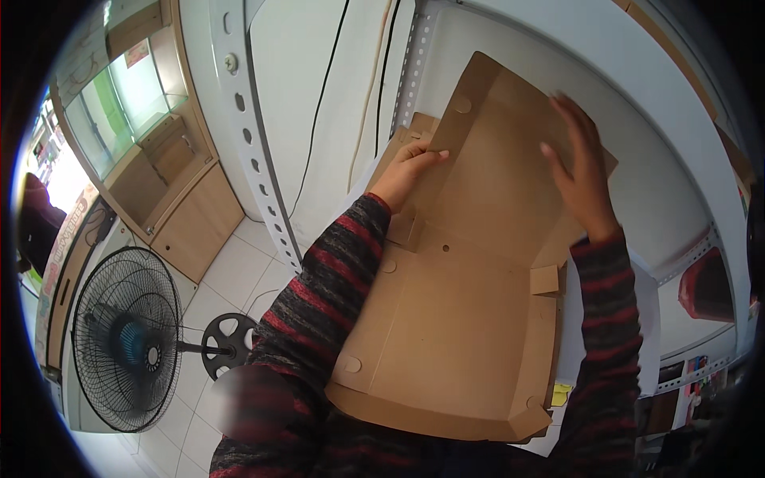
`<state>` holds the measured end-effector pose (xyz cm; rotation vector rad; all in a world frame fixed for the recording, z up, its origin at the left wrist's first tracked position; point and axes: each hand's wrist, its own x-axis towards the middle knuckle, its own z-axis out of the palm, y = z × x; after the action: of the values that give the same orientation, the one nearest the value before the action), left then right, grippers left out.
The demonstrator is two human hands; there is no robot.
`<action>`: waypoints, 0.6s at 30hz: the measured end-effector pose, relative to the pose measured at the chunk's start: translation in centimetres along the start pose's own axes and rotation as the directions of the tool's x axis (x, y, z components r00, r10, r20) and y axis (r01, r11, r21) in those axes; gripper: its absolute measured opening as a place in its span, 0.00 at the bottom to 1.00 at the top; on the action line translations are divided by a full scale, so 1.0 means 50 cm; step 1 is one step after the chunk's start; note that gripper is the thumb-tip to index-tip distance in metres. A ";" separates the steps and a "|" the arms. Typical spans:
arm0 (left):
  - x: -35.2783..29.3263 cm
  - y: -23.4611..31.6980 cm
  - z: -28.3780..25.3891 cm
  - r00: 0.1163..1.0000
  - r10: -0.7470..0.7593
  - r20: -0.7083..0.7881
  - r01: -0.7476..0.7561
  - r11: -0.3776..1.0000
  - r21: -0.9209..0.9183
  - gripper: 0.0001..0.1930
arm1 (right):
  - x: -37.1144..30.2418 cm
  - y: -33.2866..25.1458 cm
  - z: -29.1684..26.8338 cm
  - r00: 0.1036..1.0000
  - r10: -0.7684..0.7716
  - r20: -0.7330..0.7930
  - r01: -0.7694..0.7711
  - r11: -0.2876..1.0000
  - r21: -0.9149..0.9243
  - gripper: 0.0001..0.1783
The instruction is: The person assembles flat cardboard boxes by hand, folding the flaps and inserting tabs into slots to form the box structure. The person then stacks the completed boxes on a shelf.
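Observation:
A brown cardboard box [446, 319] lies unfolded in front of me, with its lid panel raised at the far side. Slots, small round tabs and a little hole show in the board. My left hand [408, 174] grips the lid's left edge, thumb on the inner face and fingers partly hidden behind. Near the lid's right side, my right hand [580, 163] is raised with its fingers apart and holds nothing; its fingertips are slightly blurred. Short side flaps [545, 280] stand up along the box's right edge, and a folded front flap [414, 414] runs along the near edge.
A perforated metal shelf post [253, 143] rises to the left of the box, with cables [323, 103] hanging behind it. On the tiled floor stands a black pedestal fan [131, 342], near a wooden cabinet [199, 219]. A dark red object [706, 288] sits at the right.

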<state>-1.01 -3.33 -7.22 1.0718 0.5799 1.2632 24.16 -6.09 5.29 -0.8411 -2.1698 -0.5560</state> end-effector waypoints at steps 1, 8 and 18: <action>0.007 0.009 0.008 0.999 0.036 0.023 -0.037 0.998 0.053 0.19 | 0.032 0.016 0.012 1.000 -0.022 -0.019 0.023 0.999 0.044 0.30; -0.018 0.021 0.048 0.967 0.248 0.055 -0.254 0.927 0.276 0.22 | 0.155 0.052 0.086 0.985 0.164 0.059 -0.174 0.951 0.255 0.19; 0.000 -0.040 0.017 0.994 0.109 0.018 -0.107 0.916 0.387 0.31 | 0.083 0.051 0.113 0.995 -0.069 0.065 0.071 0.997 -0.023 0.27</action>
<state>0.64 -3.51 -8.63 1.4470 0.8058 1.2760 21.14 0.73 5.16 -0.8093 -2.2622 -0.6004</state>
